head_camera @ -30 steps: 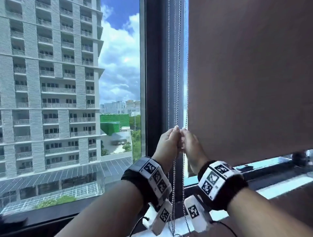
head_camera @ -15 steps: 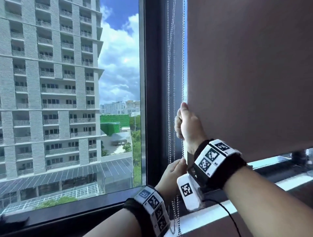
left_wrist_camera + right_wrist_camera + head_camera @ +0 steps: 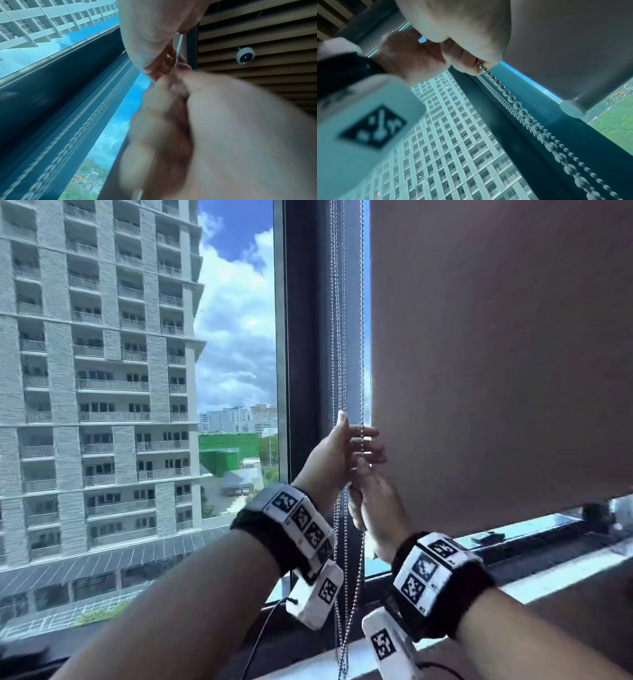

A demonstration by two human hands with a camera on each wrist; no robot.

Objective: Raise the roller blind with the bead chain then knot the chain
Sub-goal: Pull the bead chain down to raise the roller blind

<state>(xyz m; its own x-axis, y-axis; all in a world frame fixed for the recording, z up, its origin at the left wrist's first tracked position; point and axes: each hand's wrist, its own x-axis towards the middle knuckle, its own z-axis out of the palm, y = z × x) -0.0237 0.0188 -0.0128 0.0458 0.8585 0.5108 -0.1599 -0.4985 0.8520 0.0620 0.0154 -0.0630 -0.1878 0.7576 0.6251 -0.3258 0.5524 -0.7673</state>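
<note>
Daylit window glass fills the scene, with the hands nearest. The right hand (image 3: 375, 508) sits lower, fingers curled tight round the bead chain (image 3: 361, 354); the left hand (image 3: 337, 460) is just above it, fingers loosely bent about the same strand, whether gripping cannot be told. That chain runs vertically, its long axis straight up and down, between the dark window frame (image 3: 303, 337) on the left and the roller blind (image 3: 496, 337) on the right. Pulling well likely means drawing straight down, hand over hand. Farther off, the blind's hem remains low, near the sill (image 3: 548, 546).
</note>
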